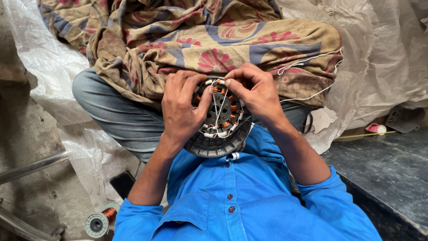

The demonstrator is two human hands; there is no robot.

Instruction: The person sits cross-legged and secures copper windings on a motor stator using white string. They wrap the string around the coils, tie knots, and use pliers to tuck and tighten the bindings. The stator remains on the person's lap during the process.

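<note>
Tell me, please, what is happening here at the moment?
A person in a blue shirt sits cross-legged with a round motor stator resting in the lap, against a patterned cloth. The left hand steadies the stator, while the right hand pinches a white string running across its copper windings. A spool of copper wire lies on the floor.

Landmark: motor stator [218,120], on lap.
Cloth [200,40]: behind stator.
Wire spool [99,222]: left, nearer than stator.
Bench [388,169]: right of stator.
</note>
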